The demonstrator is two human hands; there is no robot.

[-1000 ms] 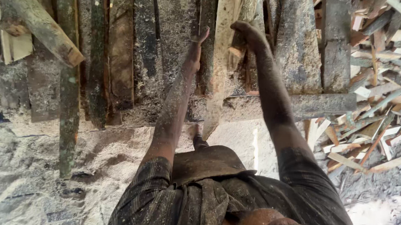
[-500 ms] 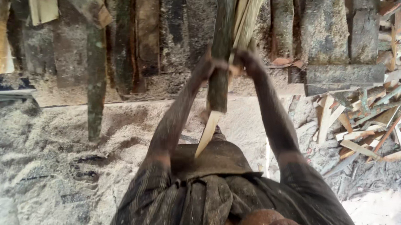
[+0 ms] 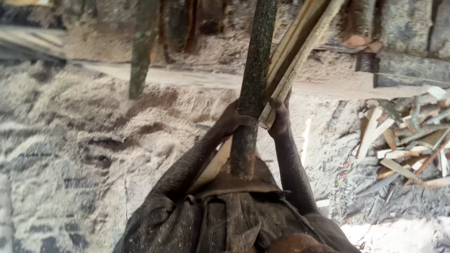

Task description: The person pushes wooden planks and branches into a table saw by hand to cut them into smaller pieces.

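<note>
Head cam: left hand [image 3: 234, 119] wrapped tight round a dark bark-covered slab [image 3: 254, 65], held upright at centre. Right hand [image 3: 280, 120] clamped on a bundle of pale wood strips [image 3: 296, 44], leaning rt, touching the slab. Sawdust ground [image 3: 66, 131] below. Offcut pile [image 3: 419, 145] at rt; stacked planks [image 3: 416, 29] behind.
</note>
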